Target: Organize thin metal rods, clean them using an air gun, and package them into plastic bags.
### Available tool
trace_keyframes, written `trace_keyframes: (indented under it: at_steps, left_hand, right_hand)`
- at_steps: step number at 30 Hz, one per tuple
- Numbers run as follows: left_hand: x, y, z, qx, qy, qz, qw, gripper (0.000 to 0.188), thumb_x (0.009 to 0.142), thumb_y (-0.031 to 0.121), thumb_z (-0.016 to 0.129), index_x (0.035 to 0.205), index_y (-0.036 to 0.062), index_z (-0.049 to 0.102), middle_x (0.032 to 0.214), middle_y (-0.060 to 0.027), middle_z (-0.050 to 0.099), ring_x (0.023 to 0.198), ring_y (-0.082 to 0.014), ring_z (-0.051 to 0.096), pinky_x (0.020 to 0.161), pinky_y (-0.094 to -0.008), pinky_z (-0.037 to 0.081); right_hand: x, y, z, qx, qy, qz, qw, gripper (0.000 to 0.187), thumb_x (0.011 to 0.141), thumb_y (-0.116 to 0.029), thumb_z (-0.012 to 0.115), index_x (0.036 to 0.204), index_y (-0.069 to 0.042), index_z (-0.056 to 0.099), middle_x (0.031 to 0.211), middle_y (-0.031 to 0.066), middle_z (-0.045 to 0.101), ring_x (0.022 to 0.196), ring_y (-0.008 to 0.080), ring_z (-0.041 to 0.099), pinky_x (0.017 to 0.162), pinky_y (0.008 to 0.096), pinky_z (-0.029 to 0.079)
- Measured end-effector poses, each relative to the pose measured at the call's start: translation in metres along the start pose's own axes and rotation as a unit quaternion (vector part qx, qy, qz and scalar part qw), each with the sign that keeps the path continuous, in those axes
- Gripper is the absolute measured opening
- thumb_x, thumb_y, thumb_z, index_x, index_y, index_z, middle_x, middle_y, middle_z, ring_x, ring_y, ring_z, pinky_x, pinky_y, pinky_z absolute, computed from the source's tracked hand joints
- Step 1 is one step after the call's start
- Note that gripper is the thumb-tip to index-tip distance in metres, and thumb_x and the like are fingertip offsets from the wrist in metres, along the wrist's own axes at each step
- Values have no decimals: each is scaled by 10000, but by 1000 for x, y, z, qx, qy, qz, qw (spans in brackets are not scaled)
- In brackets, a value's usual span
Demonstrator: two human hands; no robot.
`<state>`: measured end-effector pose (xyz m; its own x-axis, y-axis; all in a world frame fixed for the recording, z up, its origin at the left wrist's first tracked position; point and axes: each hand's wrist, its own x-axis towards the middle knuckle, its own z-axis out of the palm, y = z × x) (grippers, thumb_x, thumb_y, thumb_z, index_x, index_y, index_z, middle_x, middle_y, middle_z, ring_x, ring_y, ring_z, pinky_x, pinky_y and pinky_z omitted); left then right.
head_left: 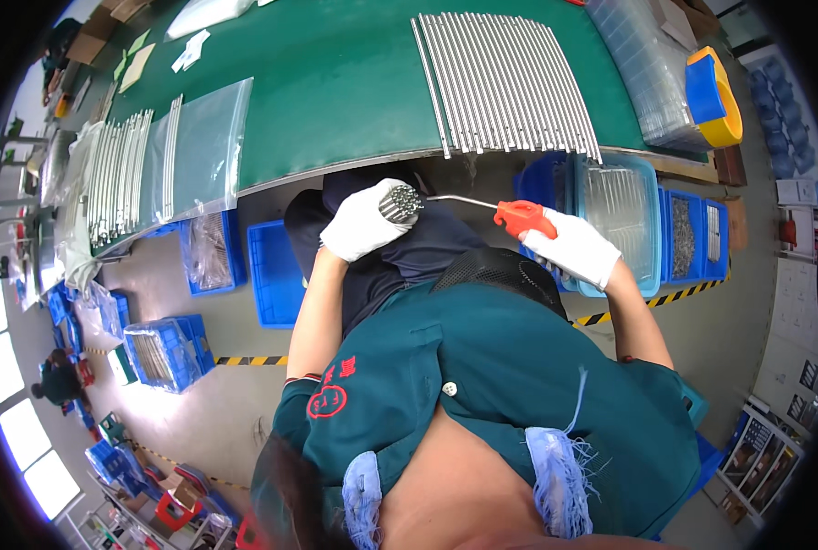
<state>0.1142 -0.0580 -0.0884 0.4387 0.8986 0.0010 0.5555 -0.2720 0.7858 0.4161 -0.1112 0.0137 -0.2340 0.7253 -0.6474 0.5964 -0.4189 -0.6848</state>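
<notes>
My left hand (361, 226), in a white glove, is closed around a bundle of thin metal rods (400, 203), whose ends face up toward me. In my gloved right hand (581, 252) is a red air blow gun (521, 218) with a long, slightly bent metal nozzle. The nozzle tip reaches left, close to the rod ends; I cannot tell whether it touches them. Both hands are over my lap, in front of the table's near edge. Beyond them, a row of long metal rods (505, 82) lies side by side on the green tabletop (326, 101).
More rods (120, 170) lie at the table's left on clear plastic (207, 133). A stack of clear plastic trays (642, 78) stands at the right, beside a blue-and-yellow tape roll (716, 96). Blue bins (274, 275) are on the floor left; a lidded bin (618, 220) is beside my right hand.
</notes>
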Motion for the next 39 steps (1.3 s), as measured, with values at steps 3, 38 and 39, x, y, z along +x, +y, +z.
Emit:
trace_keyframes:
  at_steps: [3, 38, 39]
  left_hand:
    - [0, 0, 1, -8, 3, -2, 1000, 380, 728, 139, 769, 1057, 48, 602, 924, -89, 660, 828, -205, 647, 802, -289, 510]
    - [1, -4, 7, -9, 16, 15, 1000, 384, 756, 160, 751, 1091, 51, 600, 957, -94, 674, 856, -211, 667, 787, -295, 523]
    - [1, -5, 7, 4, 21, 21, 1000, 384, 757, 162, 751, 1092, 52, 600, 953, -96, 674, 854, -212, 668, 787, -297, 523]
  right_hand:
    - [-1, -9, -3, 12, -36, 29, 999, 504, 875, -410, 618, 1262, -90, 567, 774, 14, 615, 622, 101, 541, 603, 265, 460]
    - [-27, 185, 4, 173, 302, 160, 924, 323, 882, -339, 604, 1007, -42, 623, 776, 48, 642, 676, 144, 610, 639, 301, 509]
    - [-27, 198, 9, 144, 378, 132, 905, 346, 882, -333, 605, 1074, -45, 615, 803, 59, 652, 694, 153, 616, 644, 307, 509]
